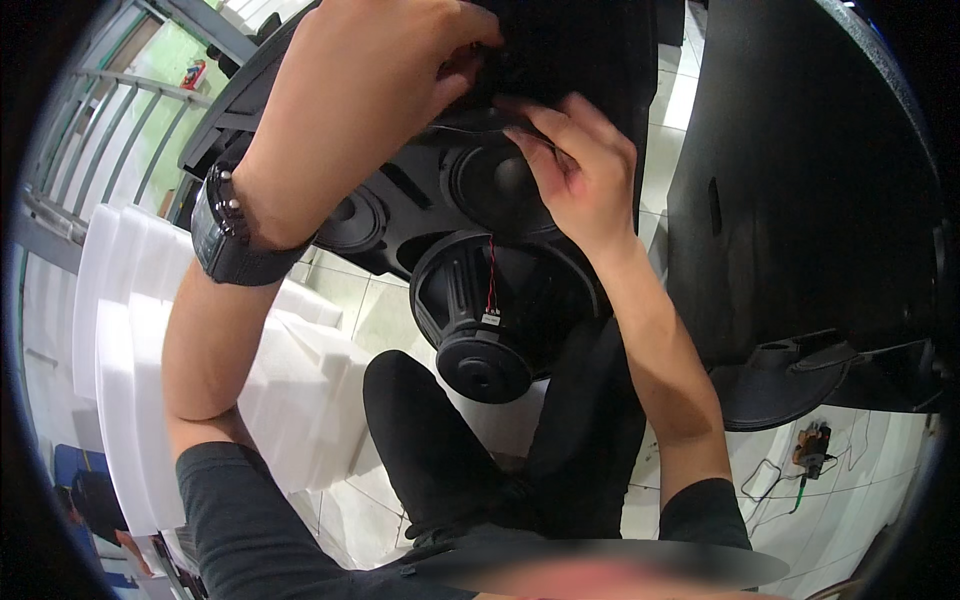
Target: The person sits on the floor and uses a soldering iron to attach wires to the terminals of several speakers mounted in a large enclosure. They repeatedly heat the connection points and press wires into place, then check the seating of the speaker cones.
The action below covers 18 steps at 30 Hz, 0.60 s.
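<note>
Before me a black speaker cabinet (600, 60) carries speaker drivers. My left hand (400, 60), with a black watch (225, 225) on its wrist, reaches over the cabinet. Its fingers are curled, and whatever is between them is lost against the black. To its right, my right hand (585, 165) pinches at the edge of something thin and dark that I cannot make out. Below the hands sits a round black driver (500, 185). Nearer to me a large woofer (485, 365) sticks out between my knees, with twisted red wires (491, 270) running to a white connector (491, 318).
A second large black cabinet (800, 200) stands at the right. White foam sheets (130, 350) are stacked at the left, beside a metal railing (110, 140). On the tiled floor at lower right lies an orange and black device (812, 445) with a green-ended cable.
</note>
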Motion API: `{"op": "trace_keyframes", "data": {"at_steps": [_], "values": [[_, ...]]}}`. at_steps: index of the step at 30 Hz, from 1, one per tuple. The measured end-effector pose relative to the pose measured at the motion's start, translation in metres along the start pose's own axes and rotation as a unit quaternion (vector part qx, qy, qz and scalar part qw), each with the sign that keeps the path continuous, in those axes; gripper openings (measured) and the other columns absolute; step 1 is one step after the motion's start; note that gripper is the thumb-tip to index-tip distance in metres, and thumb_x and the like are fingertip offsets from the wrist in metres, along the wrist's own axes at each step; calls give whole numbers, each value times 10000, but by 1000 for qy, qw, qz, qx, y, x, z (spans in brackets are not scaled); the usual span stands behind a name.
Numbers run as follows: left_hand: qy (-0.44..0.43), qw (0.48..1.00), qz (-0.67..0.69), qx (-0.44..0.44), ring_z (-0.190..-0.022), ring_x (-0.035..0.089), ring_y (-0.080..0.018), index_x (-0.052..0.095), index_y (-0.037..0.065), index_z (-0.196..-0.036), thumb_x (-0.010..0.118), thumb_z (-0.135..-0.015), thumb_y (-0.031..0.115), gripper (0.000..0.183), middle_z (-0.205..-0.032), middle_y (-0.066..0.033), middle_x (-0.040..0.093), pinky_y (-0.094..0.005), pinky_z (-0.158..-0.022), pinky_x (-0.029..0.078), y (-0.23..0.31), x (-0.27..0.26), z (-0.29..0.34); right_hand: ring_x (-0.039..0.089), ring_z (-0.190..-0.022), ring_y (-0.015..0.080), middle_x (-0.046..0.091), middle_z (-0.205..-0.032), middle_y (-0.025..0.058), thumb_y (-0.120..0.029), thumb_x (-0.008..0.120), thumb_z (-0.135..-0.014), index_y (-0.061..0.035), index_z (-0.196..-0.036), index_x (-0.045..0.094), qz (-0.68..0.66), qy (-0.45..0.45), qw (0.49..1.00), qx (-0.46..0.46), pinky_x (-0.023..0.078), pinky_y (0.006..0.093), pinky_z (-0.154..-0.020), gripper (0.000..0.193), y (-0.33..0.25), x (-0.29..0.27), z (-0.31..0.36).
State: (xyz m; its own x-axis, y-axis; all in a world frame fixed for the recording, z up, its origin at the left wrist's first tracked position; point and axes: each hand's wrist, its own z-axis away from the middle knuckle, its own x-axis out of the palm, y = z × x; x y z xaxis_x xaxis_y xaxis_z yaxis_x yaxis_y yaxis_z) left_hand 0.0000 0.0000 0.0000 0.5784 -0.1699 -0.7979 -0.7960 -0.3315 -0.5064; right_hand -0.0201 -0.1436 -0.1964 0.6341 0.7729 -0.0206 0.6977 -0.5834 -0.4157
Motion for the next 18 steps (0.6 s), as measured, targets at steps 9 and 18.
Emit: {"op": "trace_keyframes", "data": {"at_steps": [9, 18], "values": [[-3, 997, -61, 37, -719, 680, -286, 680, 67, -763, 703, -760, 100, 40, -780, -84, 650, -393, -646, 573, 4, -4, -3, 661, -688, 246, 655, -839, 102, -25, 756, -867, -102, -1110, 781, 6, 9, 1000, -8, 529, 349, -604, 256, -2, -1, -1], [111, 987, 76, -89, -735, 718, -323, 761, -3, -833, 675, -748, 41, 130, -789, -164, 731, -390, -695, 584, 14, 16, 6, 628, -643, 204, 649, -827, 84, -36, 776, -864, -98, -1102, 781, 6, 0, 1000, 5, 492, 308, -571, 246, 0, -2, 0]]}}
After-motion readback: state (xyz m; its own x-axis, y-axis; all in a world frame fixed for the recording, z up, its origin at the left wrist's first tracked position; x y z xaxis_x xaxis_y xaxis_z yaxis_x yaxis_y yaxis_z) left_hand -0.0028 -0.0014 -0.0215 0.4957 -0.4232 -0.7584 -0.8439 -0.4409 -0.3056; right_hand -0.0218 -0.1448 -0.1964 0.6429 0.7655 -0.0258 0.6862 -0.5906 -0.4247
